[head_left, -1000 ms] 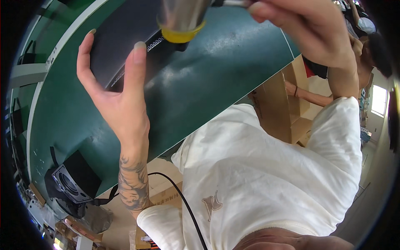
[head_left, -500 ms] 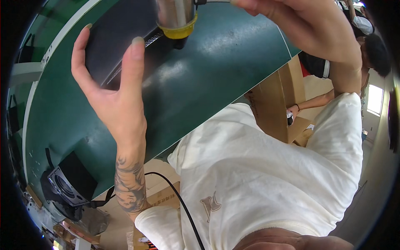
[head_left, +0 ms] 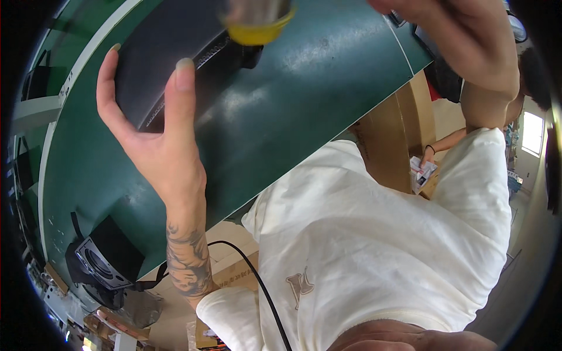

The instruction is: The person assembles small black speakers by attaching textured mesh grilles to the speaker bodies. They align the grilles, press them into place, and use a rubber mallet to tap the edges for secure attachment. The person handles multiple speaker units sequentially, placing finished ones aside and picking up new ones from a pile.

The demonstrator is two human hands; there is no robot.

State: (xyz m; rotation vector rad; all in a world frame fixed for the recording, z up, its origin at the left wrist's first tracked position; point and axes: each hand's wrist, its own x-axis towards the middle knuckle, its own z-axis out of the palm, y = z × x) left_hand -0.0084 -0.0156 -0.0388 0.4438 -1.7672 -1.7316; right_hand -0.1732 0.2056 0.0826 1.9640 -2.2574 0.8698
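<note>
My left hand (head_left: 167,146) grips the near end of a long black box-like object (head_left: 167,50), thumb along one side and a finger along the other. A pale jagged strip runs down the box's edge beside the thumb. Over its far end hangs a metal cylinder (head_left: 257,11) with a yellow rim, blurred and cut off by the upper edge. My right hand (head_left: 459,44) is raised at the upper right with fingers curled. Their tips leave the picture, so what they hold is hidden.
The green tabletop (head_left: 281,99) has a black speaker (head_left: 108,257) with a strap at its lower left. Cardboard boxes (head_left: 386,137) stand beyond the table's near edge. A black cable (head_left: 257,275) crosses my shirt. Another person's hand (head_left: 428,157) holds a printed packet at the right.
The metal cylinder has shifted slightly up and right, and my right hand has moved right. My left hand keeps its grip on the box. The other person's hand now has a packet in it.
</note>
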